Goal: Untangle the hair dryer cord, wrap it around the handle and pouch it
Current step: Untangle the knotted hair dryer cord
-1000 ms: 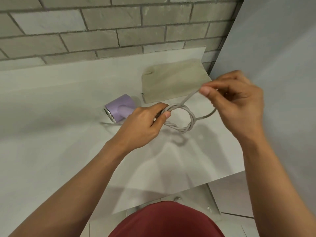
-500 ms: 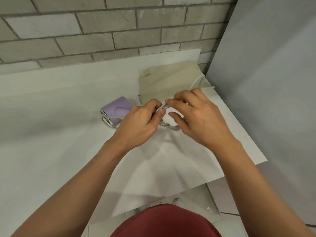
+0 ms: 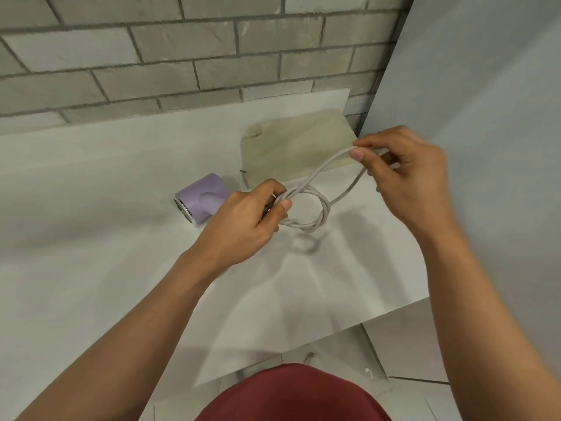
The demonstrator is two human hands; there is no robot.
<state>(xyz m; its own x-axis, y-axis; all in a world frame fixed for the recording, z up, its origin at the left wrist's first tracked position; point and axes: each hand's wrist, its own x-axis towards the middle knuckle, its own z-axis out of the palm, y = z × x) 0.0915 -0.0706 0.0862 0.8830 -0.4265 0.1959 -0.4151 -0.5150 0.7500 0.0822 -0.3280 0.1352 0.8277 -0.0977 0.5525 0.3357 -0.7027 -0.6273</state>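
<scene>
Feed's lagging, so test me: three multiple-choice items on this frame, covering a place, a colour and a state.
1. Where is the pouch? A) far right of the table, by the brick wall B) in a lap C) on the floor
2. Colour of the hair dryer? A) black B) lilac C) red
3. The cord is: A) wound on the handle B) twisted in a loop between left hand and right hand C) lying untouched
A, it lies flat beside the wall; B, pale purple barrel; B, both hands pinch the knotted loop.
</scene>
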